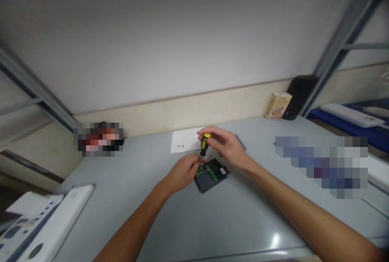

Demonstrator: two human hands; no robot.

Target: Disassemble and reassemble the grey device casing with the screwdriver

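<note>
A small screwdriver (204,144) with a black and yellow handle stands nearly upright in the fingers of my right hand (226,142). Its shaft points down at the far left part of an opened dark device (206,184), where a green circuit board (209,170) is exposed. My left hand (184,171) is closed at the device's left edge, its fingertips close around the screwdriver's tip. What those fingertips pinch, if anything, is hidden. Behind the hands lies a white sheet of paper (182,139) with several tiny dark screws (180,146) on it.
The grey table (136,221) runs back to a wall. A yellow box (278,106) and a black upright case (300,96) stand at the back right. A white power strip (71,205) lies at the left edge. A flat grey object (240,142) lies partly behind my right hand.
</note>
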